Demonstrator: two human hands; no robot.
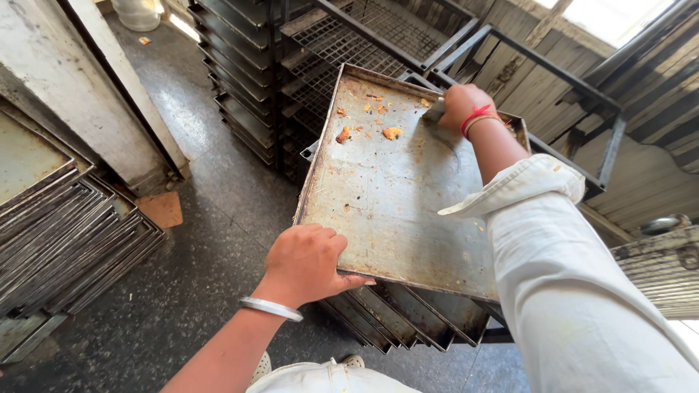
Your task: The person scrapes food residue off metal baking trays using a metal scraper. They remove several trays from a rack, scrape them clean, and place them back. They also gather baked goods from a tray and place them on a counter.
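Seen from the head camera, a person's left hand [304,263] grips the near edge of a worn metal baking tray [393,196], holding it tilted above a row of similar trays [408,320] standing on edge below. The right hand [463,105], wearing a red thread at the wrist, is clenched around a flat scraper [435,110] pressed to the tray's far end, beside scattered orange-brown crumbs [368,124]. A stack of trays [65,240] lies at left; a dark rack [247,80] stands behind on the speckled floor [204,218].
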